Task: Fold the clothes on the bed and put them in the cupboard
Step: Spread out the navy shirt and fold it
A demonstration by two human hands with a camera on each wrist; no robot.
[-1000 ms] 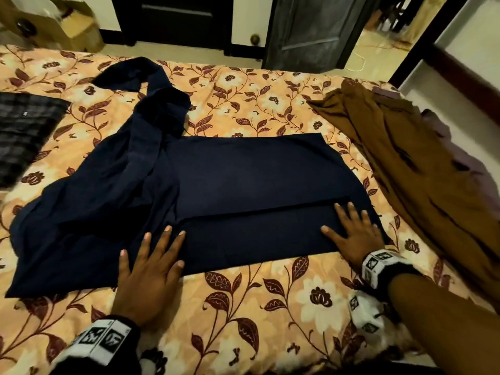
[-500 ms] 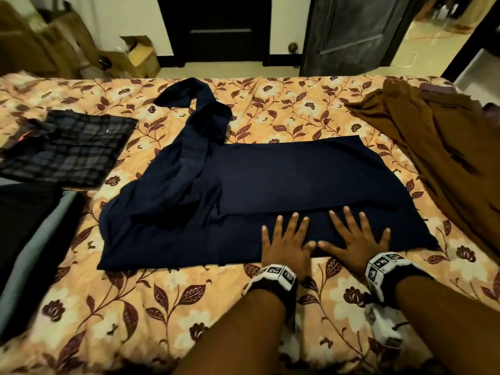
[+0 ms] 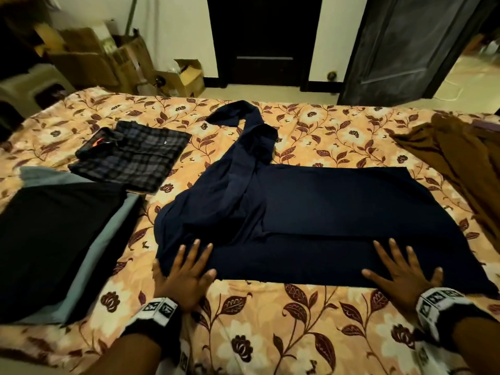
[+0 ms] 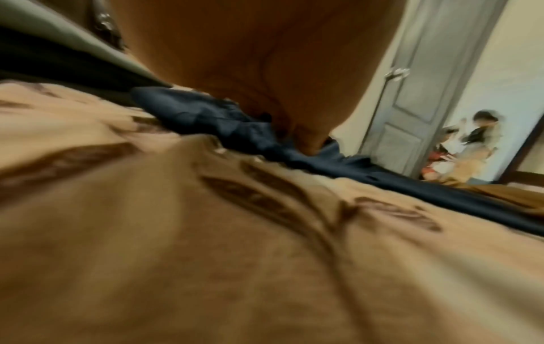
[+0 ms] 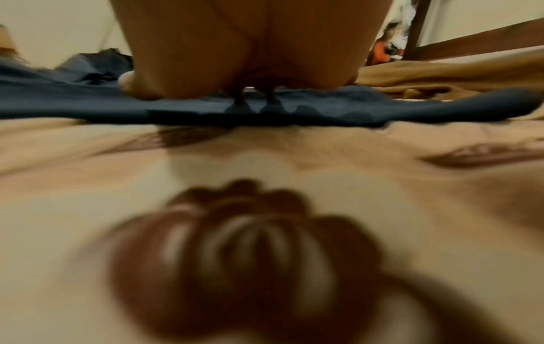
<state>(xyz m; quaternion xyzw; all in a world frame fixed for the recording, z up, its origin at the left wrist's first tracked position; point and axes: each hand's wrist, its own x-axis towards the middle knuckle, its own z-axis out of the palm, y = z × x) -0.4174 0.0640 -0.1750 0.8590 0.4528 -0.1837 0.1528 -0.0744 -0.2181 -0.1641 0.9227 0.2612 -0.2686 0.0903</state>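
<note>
While the navy garment (image 3: 324,212) is spread on the floral bed (image 3: 270,320), its near edge is pressed flat by both hands: the left hand (image 3: 186,277) and the right hand (image 3: 400,277) are laid with fingers straight and splayed. A folded plaid shirt (image 3: 132,155) lies well apart to the left.

Head cam looks down from above onto floral orange bedspread (image 3: 270,320); both wrist cams sit low, skimming it, facing dark navy cloth garment (image 5: 294,111).
</note>
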